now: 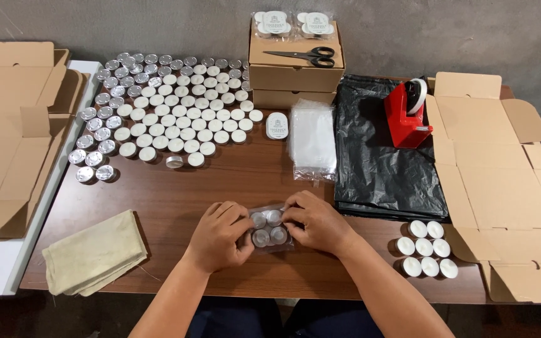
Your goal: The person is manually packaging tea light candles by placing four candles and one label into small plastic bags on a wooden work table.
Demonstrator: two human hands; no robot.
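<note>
Both hands meet at the near-mid edge of the worktop (220,181), w/ a clear pouch (269,228) pinched between them. Left hand (220,236) grips its left side, fingers curled; right hand (316,220) holds the right side & top, fingertips on the film. Pouch is small, see-thru plastic, lying flat on the wood, w/ four tealights in silver cups inside, 2x2, seen from the underside.

Near left: folded beige cloth (95,253) by the front edge. Near right: seven white tealights (426,248) in a tight cluster, apart from the pouch. Beside them, an open flat carton (502,181), brown, flaps spread, overhanging the right edge.

Mid: black bags (380,156), stacked flat, glossy. Left of them a stack of clear bags (312,139). Just left of that, one packed pouch w/ a white rounded label (276,126).

Far left-mid: big spread of tealights (170,106) in rows, white wax up in the centre, silver cups at the left fringe. Far centre: two stacked brown boxes (295,78), closed; black scissors (305,56) on top, plus two labelled packs (292,24) behind, white round labels. Far right: red tape dispenser (408,112) on the black bags.

Off the left edge: more flat cartons (14,138) piled on a white surface.
</note>
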